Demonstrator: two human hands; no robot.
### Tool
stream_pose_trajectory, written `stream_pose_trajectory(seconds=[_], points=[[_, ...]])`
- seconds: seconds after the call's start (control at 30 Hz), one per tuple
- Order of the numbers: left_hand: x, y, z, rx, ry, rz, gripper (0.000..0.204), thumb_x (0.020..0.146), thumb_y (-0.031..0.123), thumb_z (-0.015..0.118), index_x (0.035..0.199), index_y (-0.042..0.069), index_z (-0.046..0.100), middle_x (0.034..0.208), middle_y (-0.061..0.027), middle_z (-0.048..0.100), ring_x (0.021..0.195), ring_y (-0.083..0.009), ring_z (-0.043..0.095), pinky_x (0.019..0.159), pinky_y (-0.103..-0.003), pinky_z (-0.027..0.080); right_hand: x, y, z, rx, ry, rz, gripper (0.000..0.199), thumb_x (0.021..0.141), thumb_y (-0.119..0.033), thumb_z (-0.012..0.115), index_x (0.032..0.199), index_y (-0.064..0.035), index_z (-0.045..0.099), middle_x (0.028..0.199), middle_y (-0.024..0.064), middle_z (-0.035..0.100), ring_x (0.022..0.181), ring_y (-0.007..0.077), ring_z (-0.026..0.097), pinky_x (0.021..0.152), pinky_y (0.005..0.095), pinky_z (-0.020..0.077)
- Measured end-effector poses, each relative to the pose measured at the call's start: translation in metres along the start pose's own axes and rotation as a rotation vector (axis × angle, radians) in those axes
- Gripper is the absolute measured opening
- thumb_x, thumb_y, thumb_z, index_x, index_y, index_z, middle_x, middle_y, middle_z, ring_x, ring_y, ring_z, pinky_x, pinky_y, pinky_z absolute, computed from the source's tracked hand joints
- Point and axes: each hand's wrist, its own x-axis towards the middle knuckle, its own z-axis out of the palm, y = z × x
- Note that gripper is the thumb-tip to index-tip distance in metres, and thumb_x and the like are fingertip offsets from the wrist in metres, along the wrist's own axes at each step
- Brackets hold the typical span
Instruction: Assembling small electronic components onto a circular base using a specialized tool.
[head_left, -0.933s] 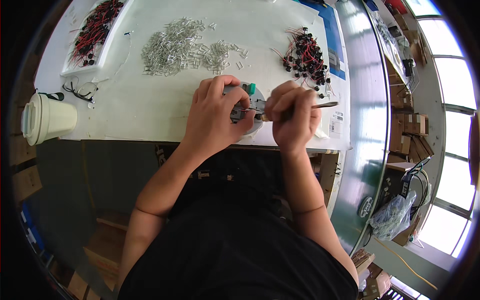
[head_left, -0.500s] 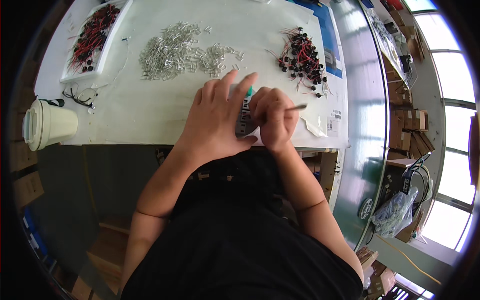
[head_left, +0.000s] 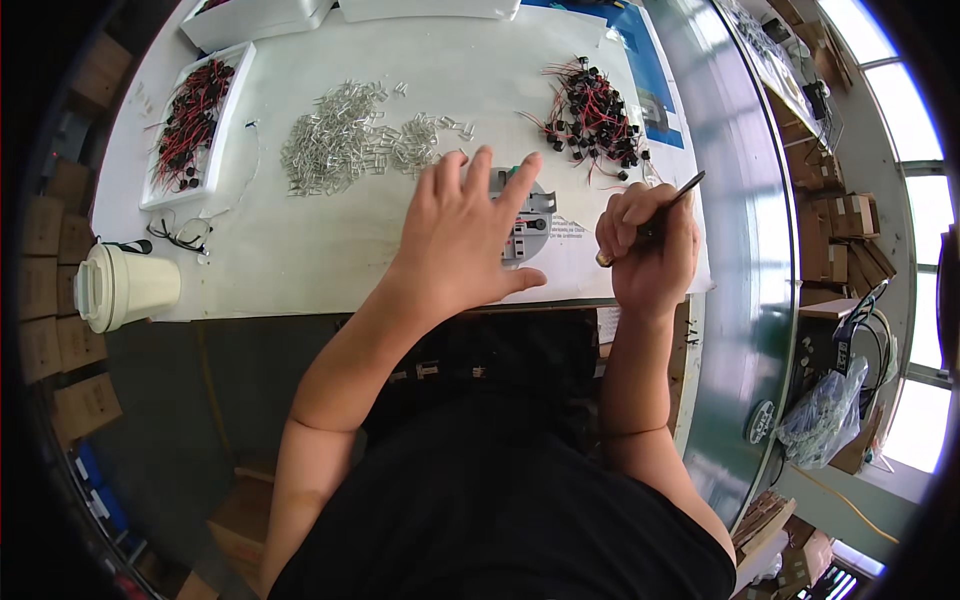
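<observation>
A round grey plastic housing (head_left: 541, 222) lies on the table near its front edge. Slots, a bit of red wire and small dark parts show in it, and a green piece sits at its far side. My left hand (head_left: 455, 235) covers its left part with fingers spread, forefinger and thumb stretched along either side; whether they press on it I cannot tell. Right of the housing and apart from it, my right hand (head_left: 652, 245) is closed around a slim dark tool (head_left: 688, 187). One thin end sticks out at the upper right; its exact kind is unclear.
Clear small tube-like pieces (head_left: 340, 140) form a heap behind my left hand. Black parts with red wires (head_left: 595, 115) lie at the far right; more fill a white tray (head_left: 222, 150) at the left. Glasses (head_left: 182, 235) and a cream lidded bin (head_left: 150, 284) are at the left edge.
My right hand has moved right, away from the housing, with the tool turned upward. My left hand stays spread beside the housing, more of which now shows. The whole view has shifted slightly.
</observation>
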Motion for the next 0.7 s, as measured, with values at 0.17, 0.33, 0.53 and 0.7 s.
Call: stream_pose_trajectory(seconds=[0.17,0.33,0.53,0.7], points=[[0.024,0.006,-0.007,-0.076,-0.300,-0.023,0.101,0.068,0.033,0.096,0.155,0.019,0.048,0.142,-0.0178,0.050,0.129,-0.0390,0.052,0.110,-0.051,0.048,-0.003,0.004,0.000,-0.024,0.083,-0.004,0.047,0.119,-0.031,0.034,0.092,0.0007,0.056,0.073,0.0100,0.051,0.059,0.0176,0.045,0.053,0.0310,0.0393],[-0.009,-0.020,0.006,-0.457,0.220,0.154,0.099,0.065,0.029,0.101,0.146,0.010,0.048,0.143,-0.0214,0.048,0.126,-0.0430,0.056,0.106,-0.052,0.053,-0.002,-0.008,-0.003,-0.319,0.087,0.084,0.042,0.117,-0.026,0.044,0.088,0.0004,0.058,0.074,0.0087,0.055,0.062,0.0173,0.052,0.057,0.0314,0.0433],[-0.051,-0.029,0.025,-0.440,0.407,0.051,0.101,0.062,0.023,0.104,0.144,0.006,0.047,0.149,-0.0208,0.045,0.133,-0.0456,0.054,0.105,-0.054,0.054,0.006,-0.002,0.015,-0.739,-0.145,0.306,0.040,0.111,-0.023,0.060,0.079,0.0009,0.060,0.072,0.0101,0.060,0.064,0.0222,0.058,0.059,0.0368,0.0464],[-0.064,-0.039,0.000,-0.562,0.151,-0.102,0.109,0.062,0.027,0.103,0.151,0.002,0.045,0.143,-0.0198,0.056,0.128,-0.0403,0.061,0.103,-0.050,0.055,0.013,-0.003,0.032,-1.134,-0.435,0.198,0.037,0.103,-0.027,0.070,0.077,-0.0015,0.064,0.070,0.0158,0.064,0.063,0.0378,0.061,0.059,0.0455,0.0494]])
